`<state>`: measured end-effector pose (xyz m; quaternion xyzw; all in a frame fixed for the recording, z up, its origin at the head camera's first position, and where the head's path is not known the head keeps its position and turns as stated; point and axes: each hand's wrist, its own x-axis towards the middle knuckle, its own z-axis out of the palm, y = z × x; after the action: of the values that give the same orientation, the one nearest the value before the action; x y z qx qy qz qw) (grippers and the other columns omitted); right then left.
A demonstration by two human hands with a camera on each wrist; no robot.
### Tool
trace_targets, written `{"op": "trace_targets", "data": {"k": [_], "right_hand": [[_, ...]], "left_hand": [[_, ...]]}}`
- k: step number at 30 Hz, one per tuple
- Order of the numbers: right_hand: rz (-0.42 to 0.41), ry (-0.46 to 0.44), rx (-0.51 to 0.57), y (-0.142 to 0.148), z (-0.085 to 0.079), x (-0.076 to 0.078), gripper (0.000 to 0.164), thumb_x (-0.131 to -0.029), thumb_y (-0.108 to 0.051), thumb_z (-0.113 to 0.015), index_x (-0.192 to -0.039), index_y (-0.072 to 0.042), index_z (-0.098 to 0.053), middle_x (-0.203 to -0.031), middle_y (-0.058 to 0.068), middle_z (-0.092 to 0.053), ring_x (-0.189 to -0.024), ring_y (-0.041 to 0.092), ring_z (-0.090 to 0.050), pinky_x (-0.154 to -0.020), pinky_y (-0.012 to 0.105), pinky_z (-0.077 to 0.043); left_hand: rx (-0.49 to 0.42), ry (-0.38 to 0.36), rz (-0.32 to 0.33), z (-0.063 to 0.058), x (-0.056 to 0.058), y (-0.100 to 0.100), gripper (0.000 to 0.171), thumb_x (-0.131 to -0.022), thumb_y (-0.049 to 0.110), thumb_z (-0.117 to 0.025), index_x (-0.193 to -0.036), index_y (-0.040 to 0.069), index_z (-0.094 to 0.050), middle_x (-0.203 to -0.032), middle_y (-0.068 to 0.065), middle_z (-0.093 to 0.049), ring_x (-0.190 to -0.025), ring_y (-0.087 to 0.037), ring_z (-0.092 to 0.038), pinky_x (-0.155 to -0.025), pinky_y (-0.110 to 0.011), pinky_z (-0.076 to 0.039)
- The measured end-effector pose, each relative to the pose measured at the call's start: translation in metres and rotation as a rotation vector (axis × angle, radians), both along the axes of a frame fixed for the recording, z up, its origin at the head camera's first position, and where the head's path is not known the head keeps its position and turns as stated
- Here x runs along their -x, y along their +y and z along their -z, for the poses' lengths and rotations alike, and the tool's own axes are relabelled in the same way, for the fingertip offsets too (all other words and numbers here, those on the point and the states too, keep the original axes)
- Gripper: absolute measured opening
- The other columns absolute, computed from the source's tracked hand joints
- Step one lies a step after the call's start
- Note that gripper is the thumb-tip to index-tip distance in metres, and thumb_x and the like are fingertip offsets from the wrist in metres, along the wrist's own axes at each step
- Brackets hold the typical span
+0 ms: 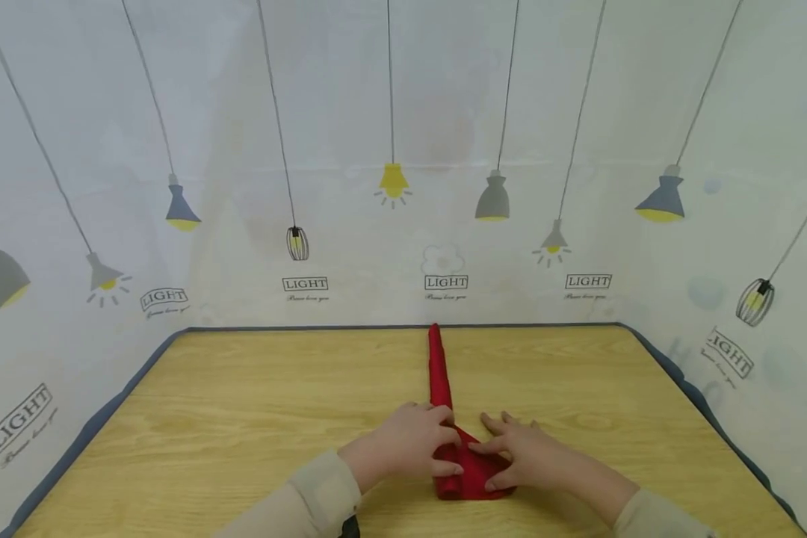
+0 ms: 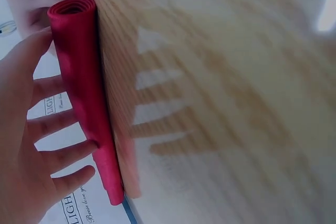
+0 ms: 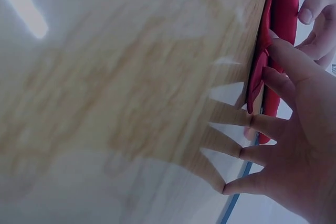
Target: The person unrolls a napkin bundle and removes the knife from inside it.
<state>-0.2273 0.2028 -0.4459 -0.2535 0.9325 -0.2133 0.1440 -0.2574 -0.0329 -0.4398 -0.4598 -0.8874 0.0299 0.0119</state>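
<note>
A red cloth [image 1: 484, 478] lies on the table, most of it wound into a long narrow roll [image 1: 438, 366] that runs toward the back edge. A flat triangular flap spreads out on the right of its near end. My left hand [image 1: 420, 441] rests along the roll with spread fingers touching its side, as the left wrist view also shows for the roll [image 2: 79, 72]. On the flap, my right hand [image 1: 534, 452] presses with thumb and index finger. Its other fingers stand apart on the tabletop in the right wrist view, beside the flap [image 3: 257, 69]. Layers show in the roll's near end.
The wood-patterned table [image 1: 276, 388] is glossy and reflects the hands. Around it hangs a pale sheet [image 1: 343, 112] printed with lamps, meeting the table at a blue edge [image 1: 309, 327]. Something dark [image 1: 351, 527] shows at the left cuff.
</note>
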Motion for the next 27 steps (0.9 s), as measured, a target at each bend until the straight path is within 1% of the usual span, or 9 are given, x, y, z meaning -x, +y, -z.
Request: {"op": "trace_targets", "data": {"k": [2,4,8,12,16,19,22,25,27], "right_hand": [[0.002,0.0,-0.002,0.0,0.0,0.0,0.054,-0.078,-0.044,-0.079,-0.127,-0.023,-0.068,-0.151,0.02,-0.035,-0.134,0.057,-0.023,-0.091,0.083,-0.014],[0.003,0.002,-0.003,-0.001,0.0,0.001,0.054,-0.078,-0.043,-0.079,-0.127,-0.023,-0.068,-0.151,0.02,-0.036,-0.135,0.057,-0.024,-0.091,0.083,-0.013],[0.008,0.001,-0.006,-0.001,0.0,0.002,0.054,-0.078,-0.042,-0.08,-0.127,-0.023,-0.067,-0.151,0.019,-0.036,-0.135,0.056,-0.024,-0.092,0.083,-0.014],[0.012,-0.003,-0.014,-0.001,0.0,0.001,0.055,-0.077,-0.041,-0.08,-0.127,-0.024,-0.067,-0.151,0.019,-0.037,-0.135,0.057,-0.024,-0.092,0.083,-0.015],[0.002,0.012,-0.018,0.0,0.001,0.001,0.056,-0.076,-0.041,-0.081,-0.127,-0.024,-0.067,-0.15,0.02,-0.037,-0.133,0.058,-0.025,-0.091,0.083,-0.016],[-0.013,0.02,-0.02,0.0,0.002,0.002,0.056,-0.077,-0.043,-0.08,-0.128,-0.025,-0.067,-0.151,0.02,-0.036,-0.134,0.058,-0.025,-0.09,0.083,-0.016],[-0.024,0.017,-0.015,0.002,0.003,0.002,0.057,-0.077,-0.044,-0.08,-0.129,-0.024,-0.066,-0.151,0.021,-0.036,-0.134,0.058,-0.024,-0.09,0.084,-0.015],[-0.017,0.01,-0.011,0.002,0.003,0.002,0.057,-0.077,-0.044,-0.079,-0.129,-0.024,-0.066,-0.151,0.02,-0.036,-0.134,0.057,-0.024,-0.091,0.083,-0.015],[-0.011,0.012,-0.014,0.001,0.004,0.003,0.057,-0.077,-0.045,-0.079,-0.129,-0.024,-0.066,-0.151,0.019,-0.036,-0.135,0.057,-0.024,-0.092,0.083,-0.015]], "left_hand": [[-0.017,-0.007,-0.017,-0.001,-0.001,0.0,0.045,-0.09,0.065,-0.052,-0.113,0.03,-0.069,-0.119,0.003,-0.055,-0.1,-0.015,-0.055,-0.092,-0.037,-0.047],[-0.039,-0.01,-0.049,-0.001,-0.003,0.0,0.045,-0.089,0.065,-0.054,-0.11,0.028,-0.069,-0.113,0.003,-0.055,-0.089,-0.013,-0.055,-0.087,-0.033,-0.049],[-0.101,-0.051,-0.171,-0.002,-0.006,0.001,0.042,-0.084,0.064,-0.063,-0.098,0.025,-0.066,-0.101,0.003,-0.051,-0.072,-0.009,-0.051,-0.069,-0.026,-0.048],[-0.139,-0.106,-0.281,-0.003,-0.008,0.001,0.039,-0.078,0.06,-0.071,-0.087,0.024,-0.059,-0.095,0.003,-0.048,-0.069,-0.009,-0.047,-0.06,-0.025,-0.044],[-0.151,-0.131,-0.333,0.0,-0.008,-0.002,0.04,-0.076,0.057,-0.075,-0.086,0.023,-0.056,-0.093,0.004,-0.046,-0.069,-0.009,-0.046,-0.058,-0.024,-0.043],[-0.165,-0.112,-0.327,0.003,-0.008,-0.007,0.043,-0.076,0.055,-0.077,-0.097,0.022,-0.06,-0.101,0.003,-0.048,-0.08,-0.011,-0.049,-0.065,-0.024,-0.046],[-0.181,-0.092,-0.29,0.004,-0.008,-0.013,0.049,-0.077,0.05,-0.078,-0.112,0.021,-0.062,-0.122,-0.001,-0.049,-0.103,-0.016,-0.05,-0.079,-0.028,-0.051],[-0.173,-0.075,-0.266,0.003,-0.01,-0.021,0.051,-0.08,0.047,-0.075,-0.121,0.022,-0.061,-0.139,-0.003,-0.044,-0.122,-0.023,-0.044,-0.093,-0.04,-0.047],[-0.167,-0.069,-0.254,0.003,-0.01,-0.026,0.049,-0.082,0.046,-0.073,-0.124,0.023,-0.061,-0.142,-0.003,-0.043,-0.128,-0.025,-0.041,-0.098,-0.047,-0.044]]}}
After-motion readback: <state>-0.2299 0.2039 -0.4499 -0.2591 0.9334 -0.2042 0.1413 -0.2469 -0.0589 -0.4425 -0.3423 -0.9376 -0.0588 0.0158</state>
